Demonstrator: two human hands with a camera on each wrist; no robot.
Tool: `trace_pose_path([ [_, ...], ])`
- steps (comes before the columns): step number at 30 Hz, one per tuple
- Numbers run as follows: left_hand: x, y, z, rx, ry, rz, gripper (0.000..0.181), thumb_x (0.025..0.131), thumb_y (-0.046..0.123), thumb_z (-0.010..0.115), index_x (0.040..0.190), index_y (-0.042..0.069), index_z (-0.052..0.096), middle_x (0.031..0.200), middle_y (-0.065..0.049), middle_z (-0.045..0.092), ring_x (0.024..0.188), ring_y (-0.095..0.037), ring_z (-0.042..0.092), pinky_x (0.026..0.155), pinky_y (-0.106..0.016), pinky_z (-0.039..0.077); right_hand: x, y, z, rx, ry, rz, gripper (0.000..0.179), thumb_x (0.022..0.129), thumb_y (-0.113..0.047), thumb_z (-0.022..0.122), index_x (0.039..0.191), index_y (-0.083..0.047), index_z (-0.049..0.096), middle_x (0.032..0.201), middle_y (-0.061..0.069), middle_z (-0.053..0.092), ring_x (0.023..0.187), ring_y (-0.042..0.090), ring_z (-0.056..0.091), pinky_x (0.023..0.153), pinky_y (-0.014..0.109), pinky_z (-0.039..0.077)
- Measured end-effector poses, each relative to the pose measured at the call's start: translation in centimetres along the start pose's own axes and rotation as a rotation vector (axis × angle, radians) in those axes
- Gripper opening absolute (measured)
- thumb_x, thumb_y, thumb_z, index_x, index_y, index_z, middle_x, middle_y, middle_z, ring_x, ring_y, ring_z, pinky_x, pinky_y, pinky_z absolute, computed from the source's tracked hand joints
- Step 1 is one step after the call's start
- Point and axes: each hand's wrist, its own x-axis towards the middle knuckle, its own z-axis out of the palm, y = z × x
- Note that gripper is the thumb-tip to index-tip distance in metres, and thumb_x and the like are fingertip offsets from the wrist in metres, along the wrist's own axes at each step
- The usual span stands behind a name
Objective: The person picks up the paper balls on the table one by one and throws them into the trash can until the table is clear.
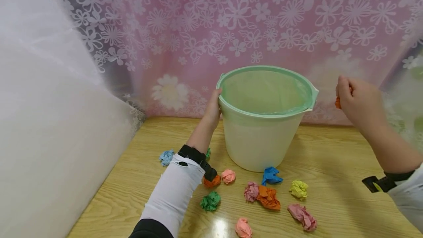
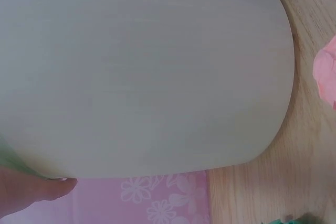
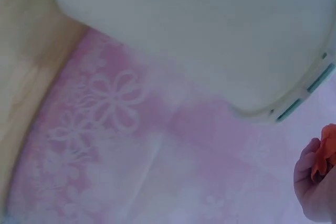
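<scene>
A white bucket with a pale green rim and a spout stands upright on the wooden table. My left hand grips its rim on the left side, thumb over the edge. To the right of the bucket, raised to about rim height, my right hand curls around an orange crumpled paper ball. Only part of that ball shows between the fingers. Near the bucket's foot lie a blue paper ball, a yellow one and an orange one touching a pink one.
More crumpled paper lies on the table: a green ball, a light blue ball, a salmon ball and a long pink piece. A pink flowered curtain hangs behind the bucket. White cloth borders the left side.
</scene>
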Motion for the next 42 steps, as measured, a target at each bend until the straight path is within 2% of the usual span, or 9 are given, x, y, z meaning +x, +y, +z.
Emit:
trace_pose_path([
  [7,0.0,0.1,0.2,0.000,-0.002,-0.003,0.064,0.086,0.060,0.030,0.141,0.026,0.031,0.151,0.008,0.014,0.135,-0.011,0.011,0.111,-0.048,0.012,2.6,-3.6,0.5,-0.034,-0.066,-0.015,0.048,0.096,-0.038,0.027,0.066,-0.006,0.047,0.061,0.014,0.049,0.054,0.028,0.040,0.051,0.039,0.030],
  [12,-0.2,0.1,0.1,-0.010,0.002,-0.017,0.063,0.087,0.059,0.029,0.142,0.029,0.026,0.152,0.008,0.013,0.135,-0.011,0.011,0.111,-0.047,0.012,4.2,-5.4,2.0,0.007,-0.049,-0.120,0.045,0.096,-0.033,0.032,0.065,-0.004,0.046,0.061,0.014,0.048,0.054,0.028,0.041,0.051,0.038,0.032],
  [16,-0.2,0.1,0.1,-0.009,0.002,-0.010,0.064,0.087,0.059,0.029,0.143,0.028,0.025,0.152,0.008,0.012,0.135,-0.011,0.011,0.111,-0.046,0.012,4.8,-6.4,2.9,0.049,-0.202,-0.126,0.042,0.097,-0.037,0.035,0.088,0.002,0.050,0.087,0.020,0.048,0.072,0.031,0.043,0.058,0.041,0.038],
  [19,-0.2,0.0,0.1,-0.006,0.006,-0.007,0.065,0.086,0.059,0.029,0.143,0.027,0.025,0.152,0.007,0.013,0.135,-0.012,0.011,0.111,-0.047,0.012,4.8,-6.9,3.5,0.116,-0.364,-0.107,0.051,0.096,-0.043,0.036,0.112,0.004,0.042,0.112,0.024,0.034,0.092,0.037,0.038,0.072,0.050,0.040],
  [22,-0.1,0.0,0.1,-0.010,0.007,-0.004,0.065,0.086,0.060,0.030,0.142,0.027,0.026,0.152,0.007,0.013,0.135,-0.012,0.012,0.111,-0.047,0.012,4.6,-7.0,4.0,0.164,-0.465,-0.128,0.058,0.095,-0.045,0.038,0.129,0.002,0.033,0.131,0.026,0.017,0.114,0.044,0.027,0.090,0.061,0.032],
  [25,-0.1,-0.1,0.1,-0.015,0.003,-0.003,0.065,0.086,0.059,0.030,0.143,0.028,0.026,0.152,0.007,0.013,0.135,-0.012,0.011,0.111,-0.047,0.011,4.4,-6.8,4.0,0.169,-0.496,-0.178,0.063,0.095,-0.045,0.039,0.140,-0.004,0.022,0.144,0.023,0.004,0.129,0.044,0.010,0.097,0.068,0.019],
  [27,-0.1,0.0,0.0,-0.016,0.004,0.003,0.064,0.087,0.059,0.030,0.143,0.027,0.026,0.152,0.007,0.014,0.135,-0.012,0.012,0.111,-0.048,0.011,4.2,-6.6,3.9,0.133,-0.483,-0.217,0.065,0.095,-0.045,0.040,0.143,-0.007,0.016,0.149,0.020,-0.001,0.133,0.042,0.002,0.098,0.071,0.013],
  [34,-0.1,-0.1,0.0,-0.024,0.020,0.011,0.063,0.086,0.058,0.030,0.141,0.026,0.031,0.151,0.007,0.017,0.135,-0.012,0.013,0.111,-0.049,0.011,2.0,-5.8,2.2,0.050,-0.388,-0.283,0.065,0.094,-0.041,0.045,0.146,-0.015,0.015,0.152,0.015,-0.001,0.135,0.040,0.000,0.099,0.072,0.010],
  [42,0.0,-0.2,0.0,-0.019,0.003,0.025,0.063,0.087,0.058,0.030,0.141,0.026,0.032,0.151,0.007,0.016,0.135,-0.012,0.011,0.111,-0.051,0.009,-3.1,-3.1,0.9,0.108,-0.259,-0.207,0.068,0.093,-0.029,0.049,0.146,-0.012,0.011,0.152,0.015,0.002,0.135,0.038,0.000,0.098,0.072,0.008],
])
